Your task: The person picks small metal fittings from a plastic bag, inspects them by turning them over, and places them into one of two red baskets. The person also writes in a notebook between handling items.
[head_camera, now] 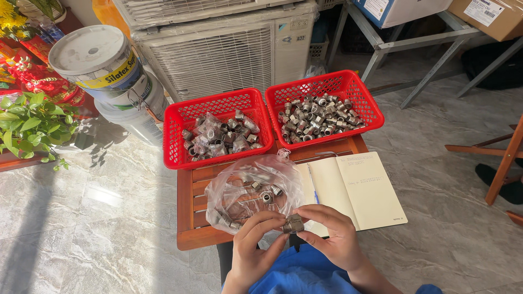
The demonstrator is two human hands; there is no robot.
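Nearest the camera, the left hand (251,251) and right hand (333,235) meet over the front edge of a small slatted wooden table (188,215), both pinching one small hexagonal metal fitting (293,224) between their fingertips. Just behind it lies a crumpled clear plastic bag (245,188) holding a few more loose fittings. To its right an open cream notebook (359,190) overhangs the table's right edge, a blue pen (311,184) in its fold.

Further back sit two red plastic mesh baskets touching side by side: the left basket (177,139) with bagged fittings, the right basket (362,98) with loose ones.

Beyond stand stacked white paint buckets (103,68) with a yellow label band, a white air-conditioner unit (218,54), and cardboard boxes (485,13) with white labels on a metal rack. Open marble floor (81,218) spreads left.
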